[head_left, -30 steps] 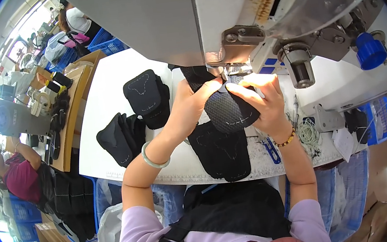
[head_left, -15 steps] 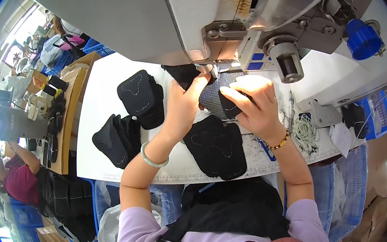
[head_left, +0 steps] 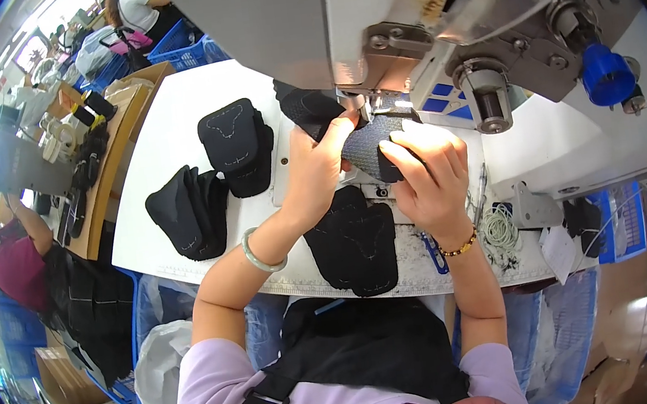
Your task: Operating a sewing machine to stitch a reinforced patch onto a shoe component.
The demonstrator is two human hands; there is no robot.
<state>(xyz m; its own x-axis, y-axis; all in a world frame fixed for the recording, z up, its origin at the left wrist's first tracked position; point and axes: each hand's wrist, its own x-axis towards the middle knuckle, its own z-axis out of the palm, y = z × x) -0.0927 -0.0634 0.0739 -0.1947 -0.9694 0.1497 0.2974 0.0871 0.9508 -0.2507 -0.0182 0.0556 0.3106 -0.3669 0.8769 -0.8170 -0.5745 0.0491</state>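
Note:
A black fabric piece with a dark grey textured face (head_left: 369, 148) lies under the presser foot (head_left: 361, 106) of a sewing machine (head_left: 261, 24). My left hand (head_left: 312, 173) pinches its left edge, thumb and fingers close to the needle area. On the other edge, the fingers of my right hand (head_left: 435, 176) are closed, partly covering the cloth. Part of the piece (head_left: 304, 107) sticks out to the left behind my left thumb. Just below my hands lies a stack of black fabric pieces with pale stitched outlines (head_left: 352, 239).
Two more piles of black pieces, one upright (head_left: 237, 144) and one fanned (head_left: 189, 214), sit on the white table (head_left: 154, 134). Blue snips (head_left: 434, 253) and a coil of pale cord (head_left: 501, 227) lie right. A co-worker (head_left: 17, 268) sits at far left; blue crates (head_left: 621, 222) stand beyond.
The fabric piece has turned under the presser foot, its grey face now slanting and more black showing at the left. Both hands keep their grip. The whole view has shifted slightly.

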